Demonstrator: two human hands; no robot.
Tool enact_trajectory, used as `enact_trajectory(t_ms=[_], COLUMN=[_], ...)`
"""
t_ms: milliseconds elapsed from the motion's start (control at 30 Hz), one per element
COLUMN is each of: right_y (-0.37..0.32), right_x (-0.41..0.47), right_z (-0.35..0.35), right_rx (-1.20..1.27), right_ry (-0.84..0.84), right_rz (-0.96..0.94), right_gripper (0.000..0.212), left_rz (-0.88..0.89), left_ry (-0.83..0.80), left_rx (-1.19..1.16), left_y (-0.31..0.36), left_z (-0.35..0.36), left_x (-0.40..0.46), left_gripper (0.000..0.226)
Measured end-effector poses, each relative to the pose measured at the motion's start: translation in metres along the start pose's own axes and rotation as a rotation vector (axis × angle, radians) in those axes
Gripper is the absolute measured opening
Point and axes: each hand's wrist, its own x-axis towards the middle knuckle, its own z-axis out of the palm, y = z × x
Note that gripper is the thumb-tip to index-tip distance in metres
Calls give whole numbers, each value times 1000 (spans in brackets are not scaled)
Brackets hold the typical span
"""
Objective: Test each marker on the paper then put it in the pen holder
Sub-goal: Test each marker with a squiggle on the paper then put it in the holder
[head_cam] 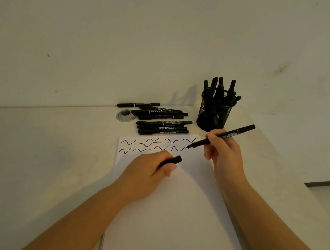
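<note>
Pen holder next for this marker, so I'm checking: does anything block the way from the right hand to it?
Nothing visible does. The uncapped marker in the right hand sits just in front of the mesh pen holder.

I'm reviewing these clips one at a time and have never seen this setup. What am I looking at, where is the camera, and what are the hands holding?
There is no machine here: a person works with bare hands, filmed by one wide camera worn on the head, looking forward and down. The right hand holds an uncapped marker, its tip at the end of the second row of squiggles on the paper. The left hand grips the cap and rests on the paper. On the white table behind the paper lie a pile of markers and a small clear round lid. To their right stands a black mesh holder with markers already in it.
</note>
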Motion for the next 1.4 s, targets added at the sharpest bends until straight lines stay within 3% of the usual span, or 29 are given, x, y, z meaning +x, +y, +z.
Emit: enact_trajectory(t_ms=[167,333,533,667,767,1067,1200,1400], right_y=[0,-4,-4,-1,0,6,7,7], right_x=[-4,-8,-16,-16,-16,-18,-19,-22], right_z=[5,9,18,18,16,25,31,32], right_rx=[-12,-81,-238,-201,-122,27,96,-47], right_ry=[-142,-178,-401,-387,-374,-214,-237,-282], right_rz=[2,1,-18,1,71,255,171,48], right_gripper=[23,20,13,11,28,39,41,35], left_rz=[-17,-26,-3,-6,-1,66,91,98], left_ry=[3,1,25,103,115,86,104,71], left_rx=[-14,-39,-61,-146,-181,-72,14,-20], left_y=[0,0,2,1,1,2,0,0], left_z=[-1,-1,-3,-5,-6,-2,-1,-4], left_x=[2,3,3,3,2,2,2,-2], left_gripper=[33,32,23,13,15,19,27,27])
